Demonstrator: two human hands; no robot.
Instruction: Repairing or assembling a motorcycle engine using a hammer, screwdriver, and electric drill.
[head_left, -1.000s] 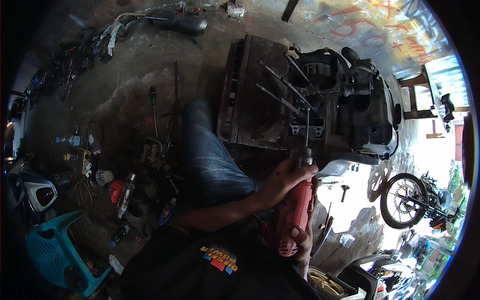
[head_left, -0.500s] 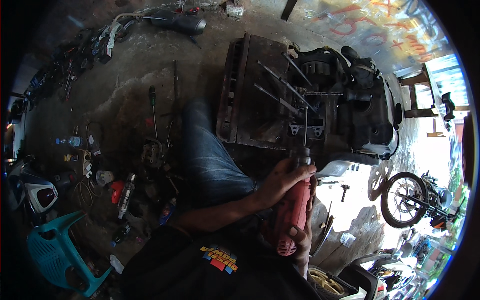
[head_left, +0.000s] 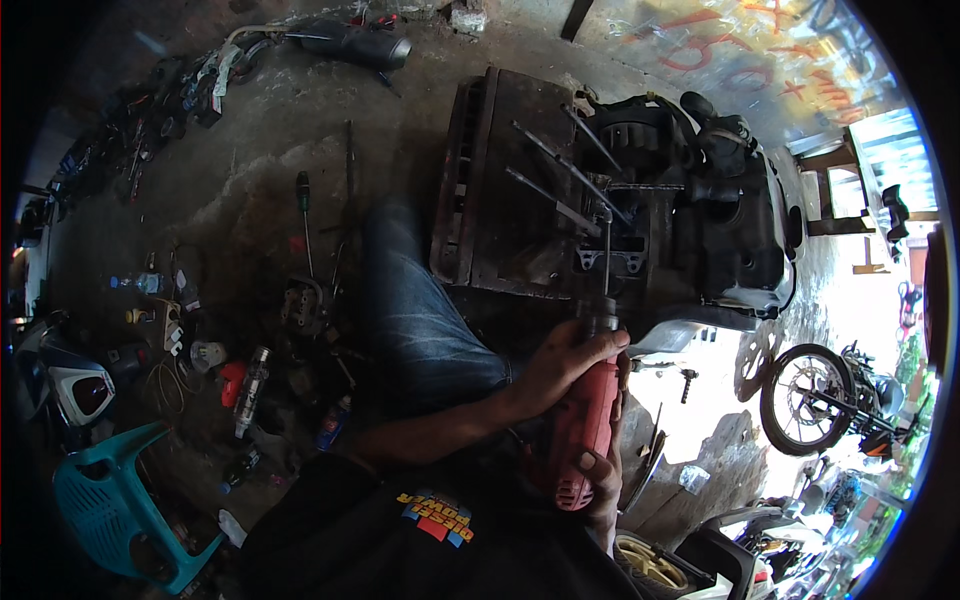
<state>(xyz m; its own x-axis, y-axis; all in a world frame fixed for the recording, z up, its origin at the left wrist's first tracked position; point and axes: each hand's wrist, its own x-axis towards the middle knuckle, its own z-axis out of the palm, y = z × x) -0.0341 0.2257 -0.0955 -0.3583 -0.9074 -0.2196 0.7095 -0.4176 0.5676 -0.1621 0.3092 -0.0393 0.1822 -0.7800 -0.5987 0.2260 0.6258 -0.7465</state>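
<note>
The red power tool (head_left: 590, 415) is right of centre in the lower half of the frame, its thin metal shaft (head_left: 606, 260) pointing up the frame toward the dark engine (head_left: 735, 225). Both hands are closed on it. The left hand (head_left: 572, 362) wraps the front of the body just behind the collar, probably to aim and steady the shaft. The right hand (head_left: 602, 485) grips the rear end, thumb across the casing, which likely takes the weight; whether a finger presses a switch is hidden. The tool sits close to the torso, a hold that seems meant to brace it.

Several metal rods (head_left: 565, 155) slant up and left from the engine, and the shaft's tip appears just beside them; I cannot tell if it touches anything. A dark box (head_left: 525, 190) stands left of the engine, with the person's bent leg (head_left: 430, 310) next to it, perhaps to keep the body near the work.

Farther out, a screwdriver (head_left: 304, 192) lies left of centre on the floor, seemingly left within reach. A teal chair (head_left: 105, 495) fills the lower left, and a motorcycle (head_left: 805, 400) stands at the right, well apart.
</note>
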